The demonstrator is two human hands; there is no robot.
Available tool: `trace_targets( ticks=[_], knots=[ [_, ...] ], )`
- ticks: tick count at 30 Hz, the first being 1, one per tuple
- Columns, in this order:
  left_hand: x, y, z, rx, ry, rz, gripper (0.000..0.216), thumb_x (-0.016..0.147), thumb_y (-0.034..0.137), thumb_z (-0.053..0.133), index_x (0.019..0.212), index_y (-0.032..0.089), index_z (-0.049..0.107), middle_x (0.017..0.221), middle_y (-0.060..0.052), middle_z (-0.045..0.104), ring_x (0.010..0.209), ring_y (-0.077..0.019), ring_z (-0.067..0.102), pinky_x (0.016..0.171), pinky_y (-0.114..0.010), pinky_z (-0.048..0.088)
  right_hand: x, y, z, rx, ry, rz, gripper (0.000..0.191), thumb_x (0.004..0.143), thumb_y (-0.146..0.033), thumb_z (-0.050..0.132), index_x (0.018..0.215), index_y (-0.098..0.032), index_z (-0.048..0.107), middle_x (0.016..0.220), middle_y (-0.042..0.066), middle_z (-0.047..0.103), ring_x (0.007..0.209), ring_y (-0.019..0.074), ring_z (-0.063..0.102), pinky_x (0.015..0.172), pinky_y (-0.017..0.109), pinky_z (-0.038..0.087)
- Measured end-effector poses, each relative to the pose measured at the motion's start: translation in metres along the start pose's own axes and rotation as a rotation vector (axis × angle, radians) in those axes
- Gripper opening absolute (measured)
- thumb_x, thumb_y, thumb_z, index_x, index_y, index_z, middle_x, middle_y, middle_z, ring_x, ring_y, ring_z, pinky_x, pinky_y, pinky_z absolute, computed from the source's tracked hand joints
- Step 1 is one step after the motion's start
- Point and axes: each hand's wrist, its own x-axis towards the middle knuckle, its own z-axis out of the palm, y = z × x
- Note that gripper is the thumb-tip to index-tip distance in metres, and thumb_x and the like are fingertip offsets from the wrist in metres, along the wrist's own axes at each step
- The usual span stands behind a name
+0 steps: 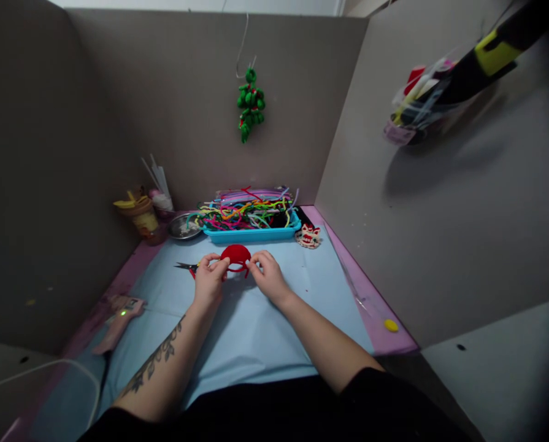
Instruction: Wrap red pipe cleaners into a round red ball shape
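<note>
Between my two hands is a red fuzzy piece (pixel 235 253), rounded at the top with a thin red pipe cleaner looping along its lower edge. My left hand (pixel 210 275) pinches its left side. On the right side, the fingertips of my right hand (pixel 267 274) close on the red strand, whose short end hangs down. Scissors (pixel 186 266) with dark blades and red handles lie just left of my left hand, partly covered by it. Behind the red piece stands a blue tray (pixel 256 235) heaped with many-coloured pipe cleaners (pixel 251 210).
A pink glue gun (pixel 120 322) with a green light lies at left. A metal bowl (pixel 177 228) and cups of tools (pixel 145 218) stand at back left. A red-and-white piece (pixel 308 237) sits by the tray. Grey panels (pixel 200 92) enclose three sides; a green ornament (pixel 251 104) hangs there.
</note>
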Motion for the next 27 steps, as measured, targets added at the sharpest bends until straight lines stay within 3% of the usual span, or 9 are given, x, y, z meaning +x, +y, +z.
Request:
trace_targets(
  ticks=[3,6,12,17,20,23,27],
  knots=[
    [-0.0004,0.001,0.0008,0.0,-0.001,0.0,0.04,0.057,0.029,0.077,0.082,0.02,0.047,0.04,0.011,0.046,0.035,-0.0045,0.036,0.039,-0.016,0.022,-0.0016,0.0004,0.0018,0.013,-0.002,0.029,0.005,0.082,-0.025,0.055,0.079,-0.021,0.056,0.088,0.004,0.057,0.09,0.0183,0.054,0.082,0.032,0.043],
    [-0.0005,0.0013,0.0015,-0.006,0.002,-0.012,0.041,0.057,0.031,0.077,0.082,0.02,0.047,0.04,0.012,0.044,0.034,-0.0045,0.035,0.039,-0.016,0.022,-0.0033,-0.0025,0.0045,-0.009,0.008,0.058,0.013,0.073,-0.028,0.067,0.08,-0.022,0.058,0.095,0.004,0.055,0.096,0.0198,0.053,0.087,0.035,0.042],
    [-0.0027,0.0028,0.0021,0.05,0.002,0.01,0.04,0.058,0.031,0.076,0.083,0.02,0.046,0.041,0.011,0.047,0.034,-0.0046,0.036,0.039,-0.016,0.023,-0.0033,-0.0078,0.0019,0.002,0.019,0.066,0.006,0.073,-0.022,0.065,0.069,-0.022,0.059,0.081,0.002,0.057,0.086,0.0187,0.053,0.085,0.035,0.041],
    [-0.0033,0.0045,0.0012,0.084,-0.015,0.043,0.04,0.06,0.032,0.076,0.084,0.02,0.045,0.045,0.01,0.051,0.036,-0.0046,0.038,0.04,-0.016,0.024,-0.0006,-0.0047,0.0014,0.441,-0.135,0.411,0.018,0.074,-0.038,0.06,0.072,-0.02,0.058,0.057,-0.004,0.051,0.054,0.012,0.045,0.055,0.026,0.036],
    [-0.0023,0.0057,0.0006,0.08,-0.016,0.04,0.041,0.059,0.032,0.077,0.083,0.021,0.045,0.043,0.011,0.049,0.035,-0.0041,0.036,0.039,-0.016,0.024,0.0019,-0.003,0.001,0.639,-0.253,0.522,0.032,0.071,-0.049,0.061,0.072,-0.017,0.062,0.052,-0.006,0.046,0.047,0.0088,0.038,0.051,0.023,0.029],
    [-0.0018,0.0067,0.0004,0.085,-0.026,0.044,0.041,0.059,0.032,0.077,0.083,0.021,0.045,0.043,0.011,0.049,0.035,-0.0041,0.036,0.039,-0.016,0.024,0.0029,-0.0019,-0.0003,0.703,-0.283,0.603,0.036,0.068,-0.053,0.063,0.069,-0.017,0.064,0.047,-0.007,0.04,0.044,0.0076,0.032,0.048,0.023,0.025],
    [-0.0018,0.0061,-0.0007,0.097,-0.043,0.062,0.041,0.06,0.031,0.077,0.083,0.021,0.044,0.044,0.011,0.05,0.035,-0.0044,0.036,0.039,-0.016,0.025,0.0026,-0.0008,-0.003,0.625,-0.307,0.619,0.026,0.063,-0.043,0.068,0.063,-0.017,0.063,0.051,-0.004,0.049,0.046,0.0083,0.036,0.048,0.023,0.026]
  ],
)
